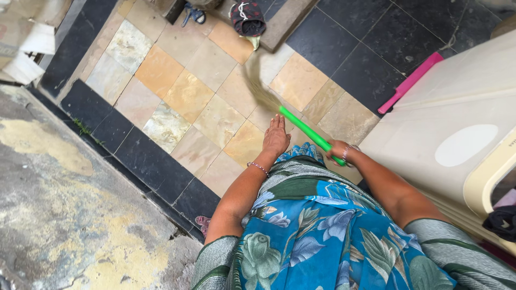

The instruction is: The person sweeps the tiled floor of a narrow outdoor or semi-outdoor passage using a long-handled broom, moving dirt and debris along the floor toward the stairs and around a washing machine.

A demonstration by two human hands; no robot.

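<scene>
A broom [279,110] is held in the right hand [339,152], whose grip is closed around the lower end of the bright green handle. The handle runs up and to the left from that hand, and the straw-coloured bristles at its far end are blurred above the pale stone tiles of the floor [188,96]. The left hand [276,137] is held open and flat, fingers together and pointing away from the body; nothing is gripped by it, and it is seen just beside the green handle, though whether it is touched cannot be told. A beaded bracelet [258,168] is worn on the left wrist, and a bangle is seen at the right wrist. A blue garment with a flower print [317,231] fills the lower middle of the view.

The floor is laid with tan and cream tiles, bordered by dark tiles [140,161]. A rough, weathered concrete surface [64,215] lies to the left of the dark border. A cream-coloured appliance [457,129] stands at the right, and a pink stick-like object [409,82] is propped against its far edge. Near the top, a dark cloth item [247,19] is seen lying on a stone step, well apart from the hands, and a sandal [192,13] lies to its left
</scene>
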